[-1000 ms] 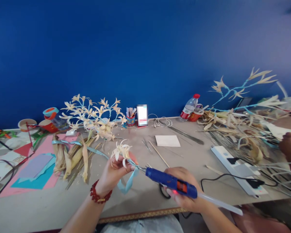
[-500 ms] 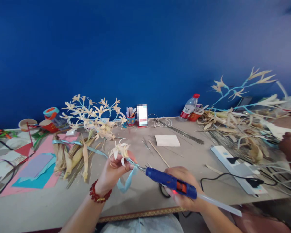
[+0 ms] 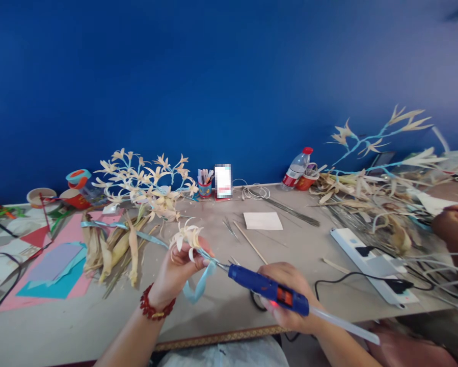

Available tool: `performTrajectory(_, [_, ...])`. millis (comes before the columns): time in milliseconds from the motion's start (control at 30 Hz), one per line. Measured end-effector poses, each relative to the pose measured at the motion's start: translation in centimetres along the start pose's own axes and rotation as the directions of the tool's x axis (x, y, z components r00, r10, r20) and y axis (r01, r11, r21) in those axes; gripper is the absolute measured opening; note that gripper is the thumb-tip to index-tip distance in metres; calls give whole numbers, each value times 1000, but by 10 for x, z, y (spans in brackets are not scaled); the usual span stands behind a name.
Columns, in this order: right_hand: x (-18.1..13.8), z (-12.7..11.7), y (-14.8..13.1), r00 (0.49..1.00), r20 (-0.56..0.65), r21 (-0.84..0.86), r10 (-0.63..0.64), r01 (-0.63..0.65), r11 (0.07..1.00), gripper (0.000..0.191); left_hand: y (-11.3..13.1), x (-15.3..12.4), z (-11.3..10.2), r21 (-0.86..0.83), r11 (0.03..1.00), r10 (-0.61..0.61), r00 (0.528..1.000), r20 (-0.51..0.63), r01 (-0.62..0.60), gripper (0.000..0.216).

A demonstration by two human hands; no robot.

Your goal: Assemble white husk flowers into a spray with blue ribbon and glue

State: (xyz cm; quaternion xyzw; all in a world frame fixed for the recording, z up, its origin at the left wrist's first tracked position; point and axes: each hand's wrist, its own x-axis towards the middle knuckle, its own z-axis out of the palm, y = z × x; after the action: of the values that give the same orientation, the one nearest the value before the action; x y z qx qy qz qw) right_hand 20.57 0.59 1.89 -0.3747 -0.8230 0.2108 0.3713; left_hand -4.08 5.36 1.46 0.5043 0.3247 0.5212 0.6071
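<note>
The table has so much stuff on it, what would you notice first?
Probably the blue glue gun in the right hand, its tip at a pale husk flower pinched in the left hand. A light blue ribbon dangles below the flower. Behind, a spray of husk flowers stands out against the blue wall.

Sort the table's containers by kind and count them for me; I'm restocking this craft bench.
Water bottle: 1
Red cups (one left, one by the bottle): 2
Pen cup: 1
Total: 4
</note>
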Motion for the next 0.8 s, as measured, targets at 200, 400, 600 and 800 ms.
performTrajectory(200, [-1, -1, -3, 1000, 18, -3, -3, 3, 1000, 12, -1, 0, -1, -17, 1000, 12, 1000, 6, -12, 9])
performTrajectory(400, [0, -1, -2, 1000, 8, -21, 13, -13, 1000, 14, -2, 0, 0, -34, 999, 24, 1000, 13, -23, 8])
performTrajectory(600, [0, 0, -3, 1000, -5, -33, 5, -5, 999, 15, -6, 0, -3, -38, 999, 38, 999, 22, -37, 6])
performTrajectory(800, [4, -3, -7, 999, -29, -57, -26, 24, 998, 14, -8, -1, -5, 14, 999, 31, 1000, 5, -31, 9])
